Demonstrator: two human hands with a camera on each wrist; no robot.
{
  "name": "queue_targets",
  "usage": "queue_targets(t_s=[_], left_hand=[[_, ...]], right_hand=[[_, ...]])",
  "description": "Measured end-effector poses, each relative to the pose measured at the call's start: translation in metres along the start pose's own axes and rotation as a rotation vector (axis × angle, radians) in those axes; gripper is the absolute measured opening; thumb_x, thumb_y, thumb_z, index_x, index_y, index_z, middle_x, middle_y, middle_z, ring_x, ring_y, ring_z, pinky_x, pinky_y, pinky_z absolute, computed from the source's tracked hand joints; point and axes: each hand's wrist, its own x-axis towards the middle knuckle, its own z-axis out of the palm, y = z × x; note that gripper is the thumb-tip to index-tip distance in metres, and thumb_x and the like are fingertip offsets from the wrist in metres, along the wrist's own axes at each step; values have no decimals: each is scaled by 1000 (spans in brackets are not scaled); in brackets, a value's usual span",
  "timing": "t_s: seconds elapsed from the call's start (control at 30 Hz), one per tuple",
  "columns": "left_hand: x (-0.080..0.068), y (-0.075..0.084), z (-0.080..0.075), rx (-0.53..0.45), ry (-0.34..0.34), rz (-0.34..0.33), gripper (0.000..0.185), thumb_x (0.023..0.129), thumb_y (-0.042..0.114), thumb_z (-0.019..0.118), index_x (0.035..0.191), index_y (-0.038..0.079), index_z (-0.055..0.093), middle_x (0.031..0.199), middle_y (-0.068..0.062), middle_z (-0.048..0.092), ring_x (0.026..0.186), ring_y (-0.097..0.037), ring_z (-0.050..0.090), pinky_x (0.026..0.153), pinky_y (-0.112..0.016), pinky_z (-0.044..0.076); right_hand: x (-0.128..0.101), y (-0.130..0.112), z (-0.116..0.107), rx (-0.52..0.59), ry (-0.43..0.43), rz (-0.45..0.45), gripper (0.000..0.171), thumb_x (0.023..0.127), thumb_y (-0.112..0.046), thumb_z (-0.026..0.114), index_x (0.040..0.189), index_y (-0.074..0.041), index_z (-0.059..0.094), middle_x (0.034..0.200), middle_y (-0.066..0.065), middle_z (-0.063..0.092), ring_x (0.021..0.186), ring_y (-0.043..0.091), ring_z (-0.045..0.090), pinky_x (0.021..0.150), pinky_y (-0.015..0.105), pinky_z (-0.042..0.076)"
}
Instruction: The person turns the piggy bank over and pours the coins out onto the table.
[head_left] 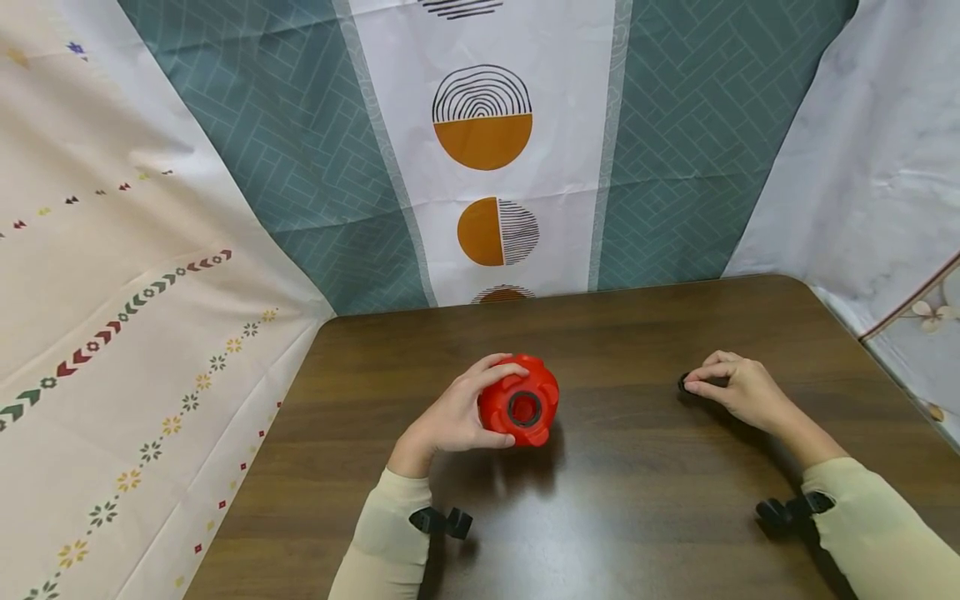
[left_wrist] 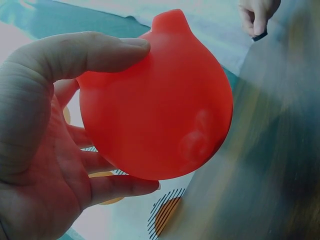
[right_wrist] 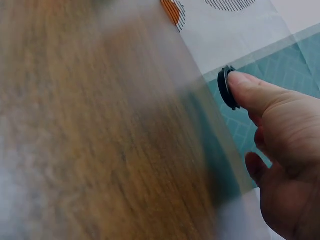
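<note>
In the head view my left hand [head_left: 457,414] grips a red rounded container [head_left: 544,388] above the table. A round opening with a dark rim faces the head camera, and lobes stand round its edge. The left wrist view shows a smooth, bulging side of the same container [left_wrist: 160,107], with the thumb on one face and fingers behind. Off to the right, my right hand [head_left: 750,398] pinches a small black round cap [head_left: 682,382] between thumb and fingers. Seen nearly edge-on in the right wrist view, the cap [right_wrist: 226,89] has a thin ridged rim.
Both hands are over a brown wooden table [head_left: 600,517]. Behind it hangs a teal and white patterned cloth [head_left: 480,183], with a cream embroidered cloth [head_left: 150,333] along the left and a pale cloth [head_left: 862,167] on the right.
</note>
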Motion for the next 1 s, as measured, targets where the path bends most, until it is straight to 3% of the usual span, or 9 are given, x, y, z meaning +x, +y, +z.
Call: queue_targets(t_s=[0.2,0.57,0.83,1.0], left_hand=[[-1,0,1,-8,-4,-29,70,69,2,81,131,7,51,142,-19,38,127,-31,40,89,-39,52],[0,0,1,-21,-7,-35,70,68,2,81,132,7,51,144,-18,36,129,-32,38,89,-40,52],[1,0,2,-17,-1,-34,70,68,2,82,132,7,51,144,-18,36,128,-31,39,89,-39,52],[1,-1,3,-5,16,-23,70,68,4,81,131,6,51,144,-20,36,128,-32,39,89,-39,52]], right_hand=[[3,8,5,79,-56,52,3,83,-21,76,86,-21,78,84,-8,63,75,3,54,62,17,42],[8,18,9,65,-107,92,6,85,-27,75,86,-23,78,83,-9,65,74,4,56,63,20,44],[10,18,11,74,-99,104,6,85,-26,74,87,-21,77,84,-7,65,72,7,54,60,21,43],[11,1,7,92,-60,140,14,88,-27,71,94,-14,75,86,-3,65,68,9,49,56,22,41]])
